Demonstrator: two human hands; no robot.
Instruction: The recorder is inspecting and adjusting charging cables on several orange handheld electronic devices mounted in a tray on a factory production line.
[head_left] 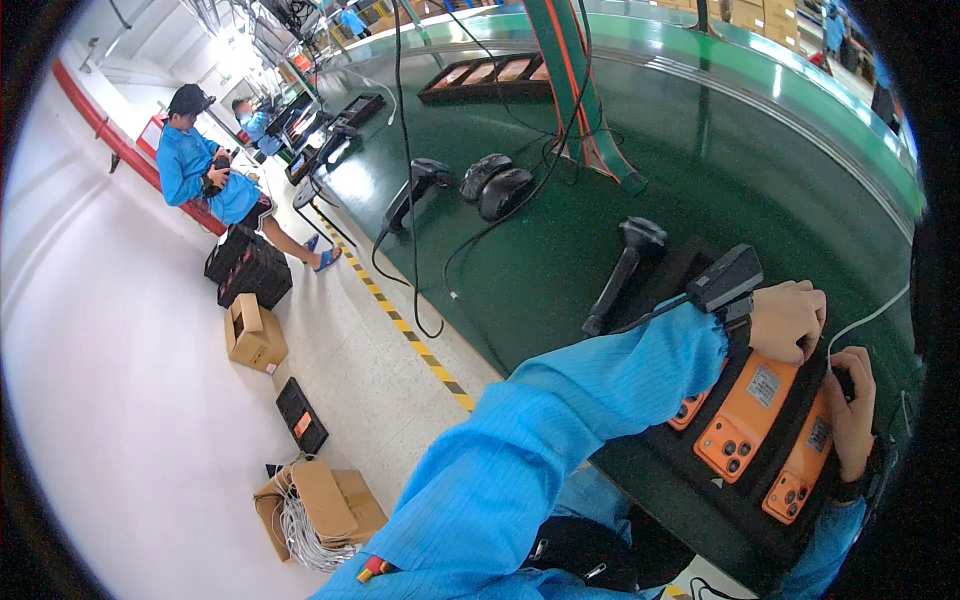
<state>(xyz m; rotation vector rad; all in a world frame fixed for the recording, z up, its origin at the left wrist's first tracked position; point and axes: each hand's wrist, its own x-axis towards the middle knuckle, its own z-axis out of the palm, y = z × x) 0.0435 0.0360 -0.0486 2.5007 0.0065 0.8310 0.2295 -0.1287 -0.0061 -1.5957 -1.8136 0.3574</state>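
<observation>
My left hand [788, 320] reaches across, its fingers curled down at the upper end of an orange phone [745, 410]. What its fingertips hold is hidden. At the right, my right hand [852, 405] is bent, with a thin white cable [868, 320] running to its closed fingertips. Beside it a second orange phone [808, 455] lies back up in the same black tray [660, 455]. A third orange phone [688, 410] is mostly covered by my left sleeve. The phones carry camera lenses and pale labels. A black box-shaped device [728, 280] is strapped to my left wrist.
On the green table lie a handheld scanner [620, 275], another scanner [410, 195] and a black rounded object [497, 187]. A green post [570, 90] stands beyond, near a tray of phones [485, 78]. Cartons [255, 335] sit on the floor; a person [205, 165] is at far left.
</observation>
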